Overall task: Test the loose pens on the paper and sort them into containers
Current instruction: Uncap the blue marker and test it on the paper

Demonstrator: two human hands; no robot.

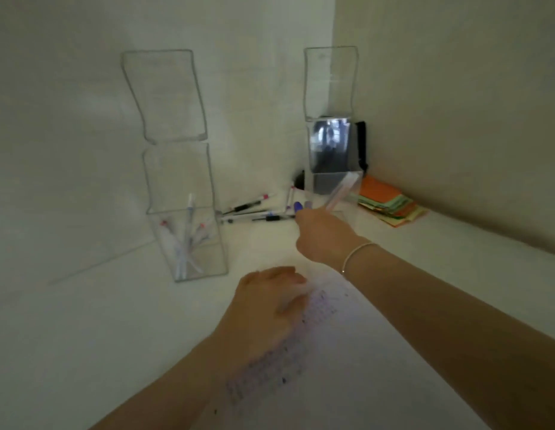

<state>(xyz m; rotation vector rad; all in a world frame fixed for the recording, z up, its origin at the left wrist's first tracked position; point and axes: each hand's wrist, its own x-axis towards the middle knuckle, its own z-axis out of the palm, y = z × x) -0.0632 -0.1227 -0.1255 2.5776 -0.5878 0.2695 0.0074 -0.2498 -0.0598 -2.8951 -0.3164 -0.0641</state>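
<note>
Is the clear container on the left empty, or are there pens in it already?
Not empty. The left clear container holds several pens, leaning inside its bottom part; red caps show on two of them.

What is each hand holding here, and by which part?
The right hand grips a clear pen by its lower end. The left hand holds nothing; it rests on the paper.

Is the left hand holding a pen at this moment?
No. The left hand rests on the paper with nothing in it; the right hand holds the pen.
</note>
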